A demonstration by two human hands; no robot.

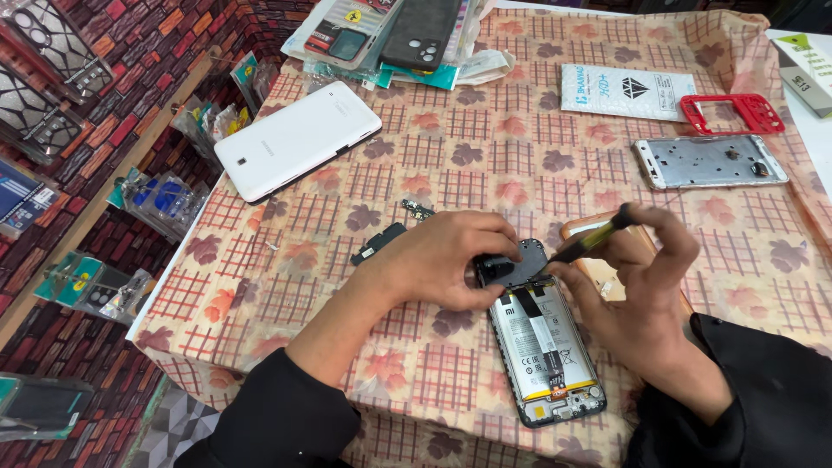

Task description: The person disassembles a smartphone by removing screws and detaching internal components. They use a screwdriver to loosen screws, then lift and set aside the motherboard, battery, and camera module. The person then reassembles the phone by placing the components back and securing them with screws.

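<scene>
Head: opened phone (542, 347) w/ battery (539, 340), screwdriver (596, 238) touching.

From my seat, the opened phone (542, 347) lies on the table (485, 156) at about six o'clock of its centre. My left hand (442, 260) sits on the phone's far end; my right hand (641, 295) is just at its three o'clock, with the screwdriver (598, 241) reaching in between. The tablet (296, 139) lies well off at ten o'clock, the bare frame (709, 161) at two o'clock. A small loose part (377, 243), possibly a cover, lies just beside my left hand at nine o'clock.
</scene>
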